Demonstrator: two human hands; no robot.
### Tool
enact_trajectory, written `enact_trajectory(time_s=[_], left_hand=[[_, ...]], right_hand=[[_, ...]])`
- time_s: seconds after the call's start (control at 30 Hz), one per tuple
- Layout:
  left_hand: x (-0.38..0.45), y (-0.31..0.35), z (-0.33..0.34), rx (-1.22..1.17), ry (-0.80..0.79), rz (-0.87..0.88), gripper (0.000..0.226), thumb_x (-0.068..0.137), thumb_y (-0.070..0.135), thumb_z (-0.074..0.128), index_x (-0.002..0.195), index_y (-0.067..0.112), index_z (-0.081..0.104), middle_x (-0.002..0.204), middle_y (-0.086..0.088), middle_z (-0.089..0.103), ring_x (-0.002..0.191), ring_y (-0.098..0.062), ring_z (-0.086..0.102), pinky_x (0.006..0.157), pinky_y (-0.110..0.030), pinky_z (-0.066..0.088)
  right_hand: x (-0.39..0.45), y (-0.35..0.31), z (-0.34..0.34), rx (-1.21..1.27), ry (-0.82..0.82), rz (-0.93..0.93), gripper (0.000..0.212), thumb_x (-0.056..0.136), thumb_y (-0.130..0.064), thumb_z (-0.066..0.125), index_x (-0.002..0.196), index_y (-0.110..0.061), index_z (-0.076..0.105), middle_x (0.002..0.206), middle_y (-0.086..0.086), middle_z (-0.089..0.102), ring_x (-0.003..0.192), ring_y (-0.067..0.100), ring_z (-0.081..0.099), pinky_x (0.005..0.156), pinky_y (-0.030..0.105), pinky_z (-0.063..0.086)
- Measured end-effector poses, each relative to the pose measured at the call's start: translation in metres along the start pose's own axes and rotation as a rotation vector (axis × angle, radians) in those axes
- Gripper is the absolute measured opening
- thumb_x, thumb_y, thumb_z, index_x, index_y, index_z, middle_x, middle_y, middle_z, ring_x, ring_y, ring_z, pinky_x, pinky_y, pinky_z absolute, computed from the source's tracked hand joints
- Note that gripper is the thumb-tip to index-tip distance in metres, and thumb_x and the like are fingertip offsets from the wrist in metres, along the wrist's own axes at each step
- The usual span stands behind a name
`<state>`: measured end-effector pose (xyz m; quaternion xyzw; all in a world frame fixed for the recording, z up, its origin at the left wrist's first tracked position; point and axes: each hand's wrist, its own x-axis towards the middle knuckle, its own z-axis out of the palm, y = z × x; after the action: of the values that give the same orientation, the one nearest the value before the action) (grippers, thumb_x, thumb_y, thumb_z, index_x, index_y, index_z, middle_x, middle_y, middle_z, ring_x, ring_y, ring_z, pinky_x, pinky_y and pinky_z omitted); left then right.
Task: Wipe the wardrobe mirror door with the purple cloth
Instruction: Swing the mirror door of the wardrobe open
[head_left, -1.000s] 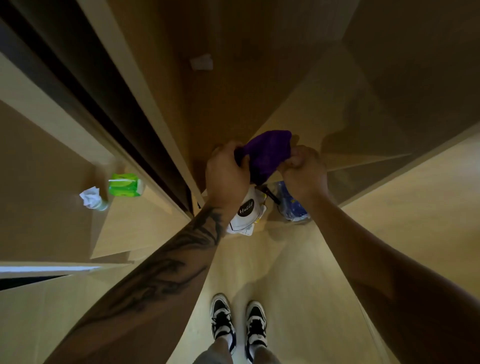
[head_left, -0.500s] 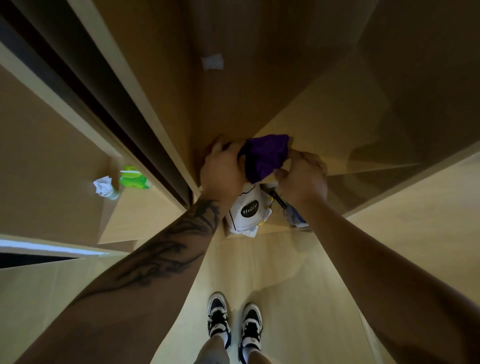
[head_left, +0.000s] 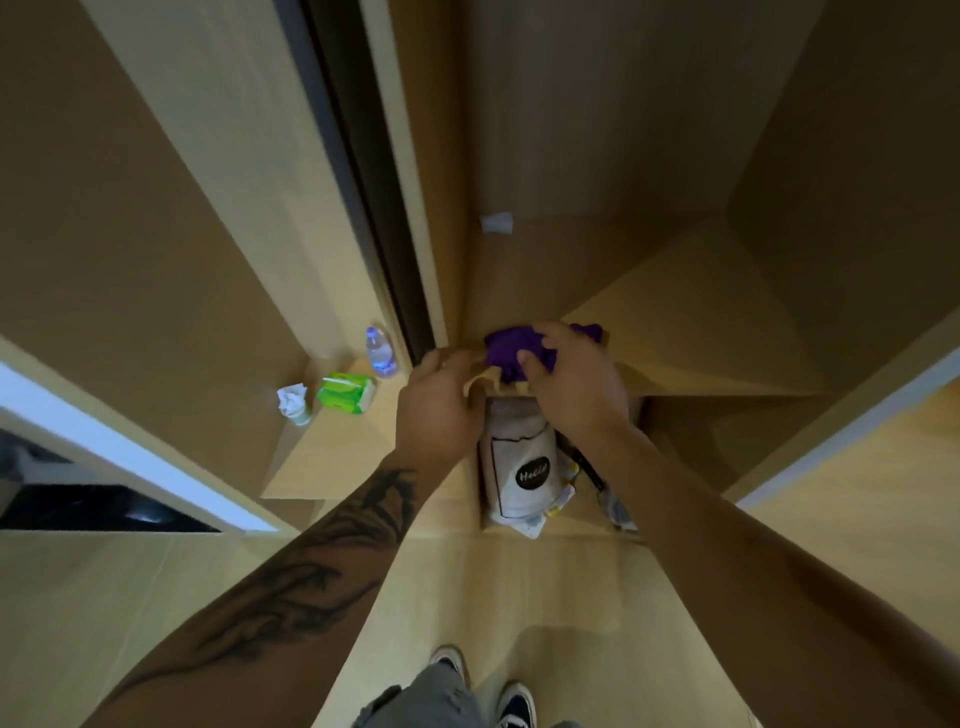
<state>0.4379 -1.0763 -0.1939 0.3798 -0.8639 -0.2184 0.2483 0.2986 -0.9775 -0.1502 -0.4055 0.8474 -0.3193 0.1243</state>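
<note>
The purple cloth (head_left: 511, 345) lies bunched on the front of a wooden wardrobe shelf (head_left: 701, 332). My right hand (head_left: 576, 384) lies over it, fingers curled into the fabric. My left hand (head_left: 441, 410) sits just left of the cloth with fairly straight fingers reaching to its edge at the shelf front. The wardrobe's sliding door edge (head_left: 374, 182) runs up on the left with a dark track beside it. I cannot tell which panel is the mirror.
A white bag with a black round label (head_left: 522, 467) stands in the compartment below the shelf. To the left, a water bottle (head_left: 381, 351), a green tissue pack (head_left: 345, 393) and a crumpled tissue (head_left: 292, 400) sit on a ledge. My shoes (head_left: 514, 701) stand on the wood floor.
Both hands carried the cloth up and forward from over the white bag onto the shelf. The left hand's grip has loosened. The view has tilted upward.
</note>
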Motion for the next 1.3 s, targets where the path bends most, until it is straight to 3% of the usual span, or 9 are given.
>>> enact_trajectory(time_s=[0.17,0.37,0.57,0.7,0.83,0.93,1.03,1.17,1.3], left_hand=[[-0.001,-0.014,-0.044,-0.065,0.134,-0.110,0.029,0.093,0.026,0.065,0.122,0.023,0.067,0.113,-0.004,0.068,0.103,-0.025,0.065,0.088,-0.038,0.054],[0.022,-0.016,-0.089,-0.236,0.295,-0.173,0.022,0.094,0.037,0.066,0.112,0.026,0.060,0.099,0.006,0.068,0.080,-0.021,0.069,0.076,-0.042,0.058],[0.051,-0.018,-0.126,-0.351,0.119,-0.163,0.049,0.093,0.040,0.070,0.140,0.028,0.059,0.117,0.008,0.070,0.099,-0.009,0.069,0.090,-0.028,0.056],[0.066,-0.025,-0.135,-0.398,0.031,-0.131,0.021,0.095,0.025,0.066,0.112,0.023,0.078,0.095,0.003,0.079,0.085,-0.009,0.071,0.072,-0.017,0.051],[0.068,-0.024,-0.136,-0.387,0.092,-0.095,0.023,0.095,0.014,0.059,0.083,0.014,0.079,0.058,0.008,0.066,0.060,0.006,0.055,0.051,-0.007,0.033],[0.064,-0.023,-0.133,-0.470,0.108,-0.070,0.023,0.095,0.010,0.063,0.077,0.009,0.077,0.065,0.018,0.062,0.049,0.020,0.045,0.049,-0.008,0.031],[0.057,-0.025,-0.129,-0.553,0.123,-0.042,0.017,0.095,0.008,0.065,0.088,0.003,0.080,0.081,0.038,0.054,0.063,0.035,0.041,0.048,-0.003,0.031],[0.050,-0.032,-0.125,-0.644,0.110,-0.076,0.018,0.092,0.005,0.067,0.084,0.010,0.083,0.076,0.009,0.076,0.052,0.021,0.051,0.053,-0.002,0.032],[0.045,-0.039,-0.122,-0.766,-0.002,-0.084,0.054,0.090,0.003,0.068,0.050,0.038,0.069,0.048,0.020,0.057,0.050,0.008,0.045,0.054,-0.018,0.036]], right_hand=[[-0.009,-0.055,-0.006,0.061,0.019,-0.120,0.043,0.106,-0.043,0.054,0.146,-0.030,0.053,0.133,-0.005,0.067,0.122,0.017,0.061,0.099,0.042,0.054],[-0.004,-0.112,-0.007,0.132,0.047,-0.241,0.040,0.106,-0.042,0.055,0.141,-0.024,0.059,0.126,-0.006,0.071,0.111,0.009,0.068,0.094,0.027,0.054],[0.012,-0.172,-0.005,0.231,0.166,-0.279,0.051,0.104,-0.045,0.058,0.150,-0.025,0.051,0.137,-0.002,0.066,0.120,0.012,0.066,0.098,0.039,0.059],[0.022,-0.202,-0.001,0.249,0.198,-0.212,0.061,0.105,-0.042,0.057,0.159,-0.024,0.037,0.144,0.004,0.062,0.124,0.018,0.063,0.103,0.039,0.056],[0.026,-0.217,0.010,0.176,0.310,-0.138,0.054,0.105,-0.040,0.056,0.153,-0.021,0.042,0.131,0.007,0.068,0.110,0.021,0.068,0.089,0.038,0.060],[0.030,-0.222,0.013,0.133,0.377,-0.089,0.043,0.106,-0.040,0.055,0.143,-0.020,0.049,0.117,0.006,0.069,0.100,0.020,0.068,0.079,0.040,0.061],[0.028,-0.224,0.017,0.097,0.388,-0.069,0.045,0.105,-0.039,0.054,0.145,-0.019,0.048,0.119,0.007,0.067,0.098,0.021,0.067,0.079,0.041,0.060],[0.016,-0.221,0.021,0.113,0.408,-0.081,0.037,0.106,-0.033,0.054,0.138,-0.015,0.051,0.104,0.003,0.070,0.089,0.019,0.069,0.073,0.039,0.060],[0.001,-0.218,0.023,0.247,0.426,-0.089,0.012,0.106,-0.023,0.054,0.113,-0.013,0.056,0.083,-0.004,0.065,0.069,0.003,0.063,0.060,0.021,0.052]])
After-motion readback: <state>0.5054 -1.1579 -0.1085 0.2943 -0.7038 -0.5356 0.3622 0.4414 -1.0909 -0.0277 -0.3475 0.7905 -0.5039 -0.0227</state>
